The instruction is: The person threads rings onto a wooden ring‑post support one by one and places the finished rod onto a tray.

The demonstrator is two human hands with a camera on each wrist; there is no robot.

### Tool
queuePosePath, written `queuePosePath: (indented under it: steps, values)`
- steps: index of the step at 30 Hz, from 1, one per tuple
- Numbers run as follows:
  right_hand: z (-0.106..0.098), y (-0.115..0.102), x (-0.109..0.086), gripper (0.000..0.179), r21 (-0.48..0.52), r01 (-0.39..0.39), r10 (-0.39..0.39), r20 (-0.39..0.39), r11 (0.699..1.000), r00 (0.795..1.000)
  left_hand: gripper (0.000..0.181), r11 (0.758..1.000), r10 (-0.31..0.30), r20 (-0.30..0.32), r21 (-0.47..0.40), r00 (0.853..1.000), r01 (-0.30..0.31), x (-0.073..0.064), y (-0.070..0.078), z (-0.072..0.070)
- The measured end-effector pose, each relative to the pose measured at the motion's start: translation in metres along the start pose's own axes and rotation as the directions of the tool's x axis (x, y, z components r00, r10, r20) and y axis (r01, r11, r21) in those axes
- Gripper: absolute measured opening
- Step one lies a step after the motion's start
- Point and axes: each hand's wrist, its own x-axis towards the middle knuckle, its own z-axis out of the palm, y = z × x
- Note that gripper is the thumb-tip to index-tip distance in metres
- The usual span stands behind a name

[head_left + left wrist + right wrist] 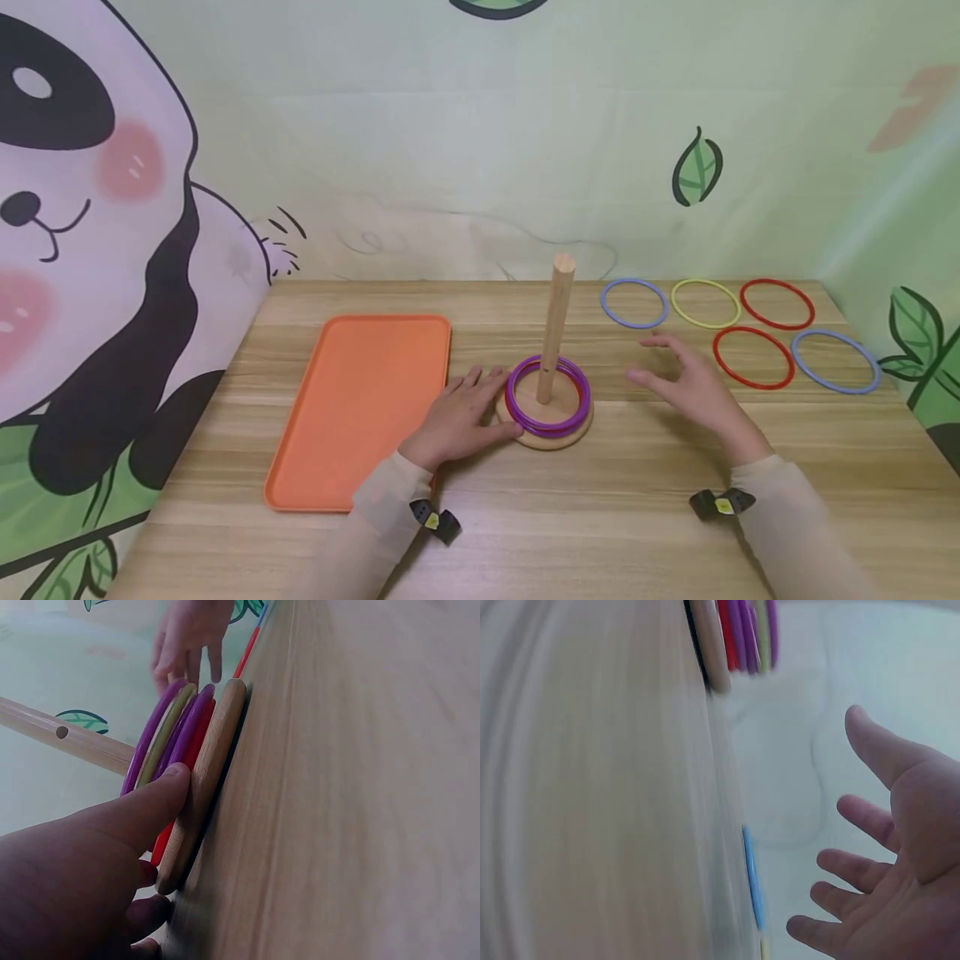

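Note:
A wooden ring-toss stand has an upright peg [557, 325] on a round base [551, 443]. Several rings are stacked round its foot: in the left wrist view a purple ring [142, 750] tops a yellow-green ring [159, 742], with more purple and a red ring [201, 733] beneath. My left hand [461, 425] rests at the left of the base, fingers spread, the thumb touching the stack's near edge. To the right of the stand, my right hand [697, 396] is held over the table with nothing in it; the right wrist view shows its fingers apart.
Several loose rings lie at the back right: a blue ring [636, 327], a yellow ring [708, 327], a red ring [776, 281], another red ring [753, 387] and another blue ring [847, 392]. An orange tray [360, 400] lies left of the stand, partly under my left forearm.

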Motion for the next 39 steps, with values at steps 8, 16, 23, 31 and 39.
queuePosePath:
  steps: [8, 16, 23, 31, 39]
  values:
    - [-0.036, 0.027, -0.016, 0.070, -0.033, -0.090, 0.087, -0.090, 0.995, 0.992, 0.090, 1.000, -0.002, 0.003, -0.002, 1.000, 0.002, -0.001, 0.002, -0.002]
    - [-0.057, 0.047, -0.027, 0.069, -0.078, -0.214, 0.186, -0.266, 0.974, 0.946, 0.090, 1.000, -0.003, 0.006, 0.000, 1.000, 0.003, -0.001, 0.001, -0.001]
    - [-0.064, 0.055, -0.041, 0.079, -0.145, -0.349, 0.319, -0.195, 0.926, 0.927, 0.091, 1.000, -0.003, 0.002, 0.004, 1.000, 0.003, 0.000, 0.000, 0.000]
    - [-0.060, 0.057, -0.049, 0.088, -0.224, -0.391, 0.375, -0.113, 0.893, 0.920, 0.091, 1.000, 0.010, -0.003, 0.014, 1.000, -0.010, 0.001, -0.001, 0.002]
    - [-0.055, 0.056, -0.047, 0.079, -0.160, -0.371, 0.363, -0.077, 0.915, 0.929, 0.091, 1.000, 0.007, -0.006, 0.018, 1.000, -0.006, 0.000, -0.003, 0.002]
